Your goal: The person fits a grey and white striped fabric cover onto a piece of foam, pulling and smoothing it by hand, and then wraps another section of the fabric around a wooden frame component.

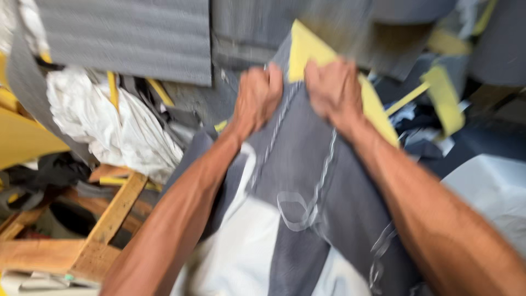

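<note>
Both hands are up on the grey fabric cover (pixel 307 181), fingers curled tight. The left hand (pixel 258 98) bunches the cloth just beside the stitched seam; the right hand (pixel 332 90) clamps the edge where grey cloth meets the yellow foam (pixel 307 49). No gap shows in either fist, with the knuckles close together and the fabric stretched between them and running down toward the body.

Risk, as I read it: with grips this close on either side of the seam, a hard pull could rip the stitching or tear a chunk off the foam above the fingers. The loose clear strap (pixel 296 211) below the wrists could snag a forearm.

No worktop is visible. Left of the fingers sit a white bag (pixel 109 126) and a wooden frame (pixel 109 219), with grey panels (pixel 126 38) above and more yellow foam scraps (pixel 444 98) to the right. The frame is blurry, so details are soft.
</note>
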